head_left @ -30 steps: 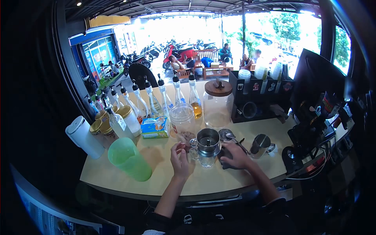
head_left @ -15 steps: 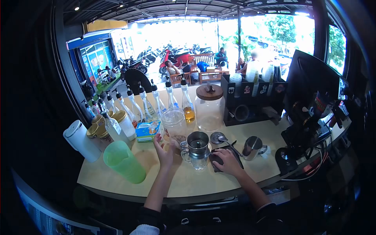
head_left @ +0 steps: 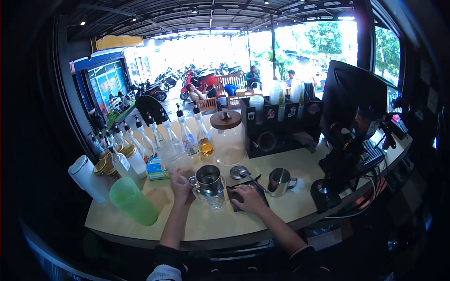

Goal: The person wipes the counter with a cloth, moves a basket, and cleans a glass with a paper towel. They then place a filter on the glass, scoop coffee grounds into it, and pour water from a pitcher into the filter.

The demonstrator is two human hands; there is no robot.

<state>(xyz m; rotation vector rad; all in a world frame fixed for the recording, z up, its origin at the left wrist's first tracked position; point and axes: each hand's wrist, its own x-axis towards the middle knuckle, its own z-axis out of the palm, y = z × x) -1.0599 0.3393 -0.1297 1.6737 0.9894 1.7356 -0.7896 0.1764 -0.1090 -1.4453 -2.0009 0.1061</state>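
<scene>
My left hand (head_left: 180, 185) grips the lower part of a clear jar (head_left: 176, 158), which is smeared by motion; some of its fingers are hidden. Just right of that hand, a metal coffee drip filter (head_left: 208, 179) sits on a glass mug (head_left: 215, 201). My right hand (head_left: 248, 199) lies with spread fingers on a dark square pad (head_left: 261, 191), holding nothing I can see. Behind the pad are a round metal lid (head_left: 239, 172) and a spoon-like handle. A steel cup (head_left: 279, 181) stands to the right.
A green pitcher (head_left: 133, 201) and a white jug (head_left: 88, 178) stand at left. Pump bottles (head_left: 186, 136) line the back beside a wooden-lidded glass jar (head_left: 228, 140). A black cup holder (head_left: 283, 126) and a monitor (head_left: 351, 98) are at right. People sit outside.
The view has swung right. My left hand has closed on the clear jar, which has shifted left from behind the drip filter. My right hand stays on the pad.
</scene>
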